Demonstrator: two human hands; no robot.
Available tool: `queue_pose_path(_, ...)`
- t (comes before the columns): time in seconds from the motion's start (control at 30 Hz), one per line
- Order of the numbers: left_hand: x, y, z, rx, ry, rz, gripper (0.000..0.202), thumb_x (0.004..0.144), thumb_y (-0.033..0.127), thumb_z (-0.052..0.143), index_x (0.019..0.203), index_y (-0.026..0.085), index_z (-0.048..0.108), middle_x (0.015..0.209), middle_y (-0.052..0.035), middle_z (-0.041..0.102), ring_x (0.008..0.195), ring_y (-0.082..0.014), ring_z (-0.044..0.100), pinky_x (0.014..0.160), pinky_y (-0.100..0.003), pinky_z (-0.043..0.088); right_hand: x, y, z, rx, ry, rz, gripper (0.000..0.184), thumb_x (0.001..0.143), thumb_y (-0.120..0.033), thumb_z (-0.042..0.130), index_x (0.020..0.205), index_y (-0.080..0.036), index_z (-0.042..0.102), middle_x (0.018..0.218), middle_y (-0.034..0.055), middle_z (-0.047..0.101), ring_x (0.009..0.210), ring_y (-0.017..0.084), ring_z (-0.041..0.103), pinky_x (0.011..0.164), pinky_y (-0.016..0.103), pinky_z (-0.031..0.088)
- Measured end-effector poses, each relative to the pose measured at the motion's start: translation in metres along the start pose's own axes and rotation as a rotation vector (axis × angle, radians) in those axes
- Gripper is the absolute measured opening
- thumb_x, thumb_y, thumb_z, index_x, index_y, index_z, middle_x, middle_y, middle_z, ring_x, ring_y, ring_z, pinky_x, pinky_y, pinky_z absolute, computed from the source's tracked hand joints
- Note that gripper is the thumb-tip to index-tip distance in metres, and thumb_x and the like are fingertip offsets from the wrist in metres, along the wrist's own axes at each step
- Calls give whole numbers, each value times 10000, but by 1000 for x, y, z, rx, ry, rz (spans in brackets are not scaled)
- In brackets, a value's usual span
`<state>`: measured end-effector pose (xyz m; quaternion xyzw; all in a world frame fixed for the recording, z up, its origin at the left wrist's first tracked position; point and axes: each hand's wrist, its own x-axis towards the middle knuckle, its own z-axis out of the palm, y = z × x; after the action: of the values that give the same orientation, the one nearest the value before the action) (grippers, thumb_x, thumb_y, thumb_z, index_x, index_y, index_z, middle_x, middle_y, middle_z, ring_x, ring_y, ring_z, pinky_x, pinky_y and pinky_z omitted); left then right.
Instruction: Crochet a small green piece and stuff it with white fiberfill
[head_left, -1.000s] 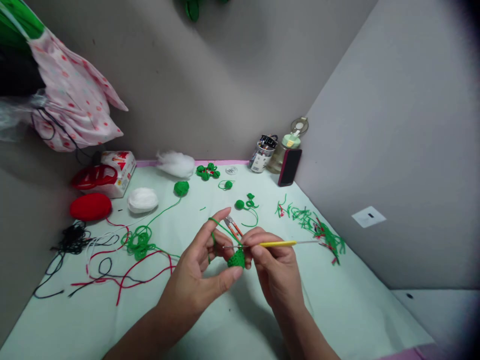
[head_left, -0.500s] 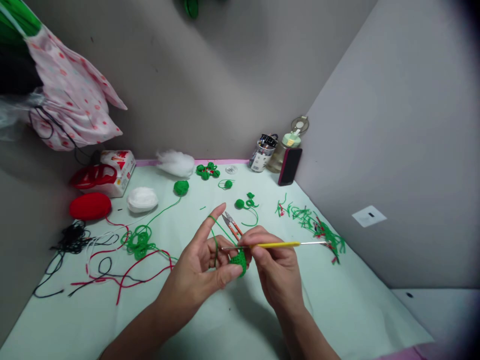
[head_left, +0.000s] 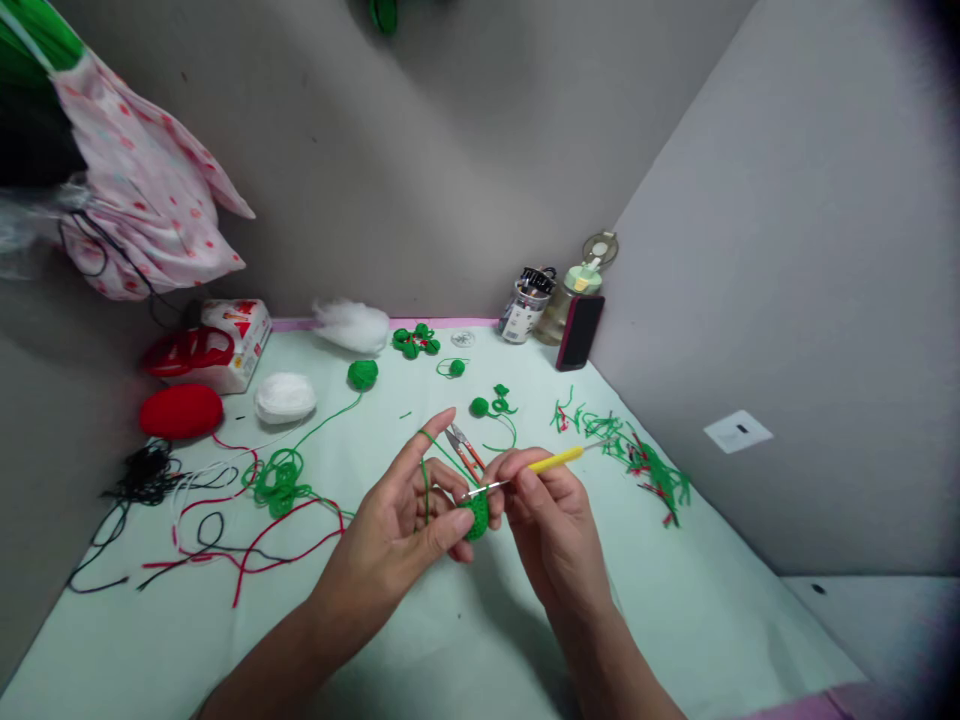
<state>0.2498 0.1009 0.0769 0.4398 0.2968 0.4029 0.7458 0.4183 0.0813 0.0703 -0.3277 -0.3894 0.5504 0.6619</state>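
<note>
My left hand (head_left: pixel 401 520) pinches a small green crochet piece (head_left: pixel 475 517) between thumb and fingers. Its index finger points up, with green yarn (head_left: pixel 450 455) looped over it and running down to the piece. In my right hand (head_left: pixel 555 530) is a crochet hook (head_left: pixel 556 460) with a yellow handle, gripped like a pencil. The hook's metal tip lies at the top edge of the green piece. Just behind the hands, thread snips (head_left: pixel 466 452) with orange handles rest on the table, partly covered by my right fingers.
On the left lie a green yarn ball (head_left: pixel 363 375), a white yarn ball (head_left: pixel 285 398), a red yarn ball (head_left: pixel 181 411) and tangled strands. Green yarn scraps (head_left: pixel 645 465) are heaped right. A phone (head_left: pixel 580 333) leans by a bottle (head_left: pixel 555 315) and a pen cup (head_left: pixel 523 312).
The hook has tilted, its back end rising and its tip now at the piece's edge. The green piece has turned and shifted slightly up and left in my left fingers.
</note>
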Motion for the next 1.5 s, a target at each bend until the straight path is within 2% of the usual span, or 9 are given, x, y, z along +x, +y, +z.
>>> queue_pose_path(0.2, 1, -2, 0, 51, 25, -13, 947, 890, 226, 788, 1674, 349, 272, 971, -5, 612, 766, -138, 560, 667, -275, 521, 0, -2, -1, 15, -21, -2, 178, 981, -339, 731, 876, -201, 772, 812, 17, 721, 623, 96, 657, 629, 219, 555)
queue_pose_path(0.4, 0, 0, -2, 119, 55, -9, 945, 872, 211, 775, 1671, 309, 281, 948, 1, 619, 831, -157, 541, 822, -325, 477, -1, -2, -9, -90, -86, -94, 196, 1044, -324, 638, 929, -199, 737, 850, 23, 734, 681, 125, 710, 664, 256, 582)
queue_pose_path(0.5, 0, 0, -3, 150, 52, -9, 930, 879, 229, 764, 1669, 315, 281, 970, -2, 618, 851, -165, 542, 855, -339, 465, -5, -3, -11, -181, -110, -159, 193, 1073, -299, 585, 976, -205, 724, 906, 28, 743, 724, 130, 726, 714, 276, 602)
queue_pose_path(0.7, 2, 3, 1, 244, 139, 13, 966, 830, 232, 758, 1671, 268, 282, 943, 4, 611, 825, -169, 539, 869, -346, 462, -12, -6, -11, -556, -192, -442, 214, 1091, -172, 492, 1097, -215, 701, 962, 52, 743, 893, 169, 717, 792, 319, 601)
queue_pose_path(0.8, 1, 6, 6, 321, 209, 28, 965, 809, 219, 755, 1665, 269, 310, 897, 20, 611, 786, -162, 532, 855, -340, 467, -14, -6, -10, -735, -248, -637, 231, 1078, -122, 482, 1159, -197, 685, 978, 78, 749, 938, 184, 720, 778, 323, 601)
queue_pose_path(0.87, 0, 7, 7, 348, 248, 37, 951, 805, 227, 754, 1657, 272, 336, 859, 32, 605, 757, -157, 525, 841, -336, 470, -14, -4, -10, -799, -262, -702, 223, 1078, -129, 485, 1152, -190, 686, 970, 88, 753, 931, 189, 727, 749, 320, 602)
queue_pose_path(1.1, -1, 5, 8, 276, 259, 48, 932, 793, 224, 776, 1637, 265, 384, 879, 26, 625, 789, -155, 565, 852, -321, 503, -10, -1, -8, -601, -189, -600, 224, 1087, -205, 512, 1109, -240, 733, 906, 71, 771, 863, 218, 737, 707, 373, 622)
queue_pose_path(1.33, 0, 1, 10, 128, 244, 28, 818, 798, 268, 811, 1555, 251, 501, 885, 14, 617, 874, -176, 608, 875, -328, 524, -8, 4, -5, -517, -127, -591, 217, 1076, -204, 550, 1119, -258, 756, 938, 64, 783, 885, 211, 731, 723, 361, 619)
queue_pose_path(1.5, -1, 2, 11, 192, 313, 49, 791, 773, 269, 826, 1514, 256, 551, 869, 20, 616, 869, -180, 590, 903, -350, 501, -9, 2, -5, -565, -146, -594, 232, 1075, -177, 537, 1112, -245, 756, 922, 66, 782, 871, 207, 734, 733, 362, 622)
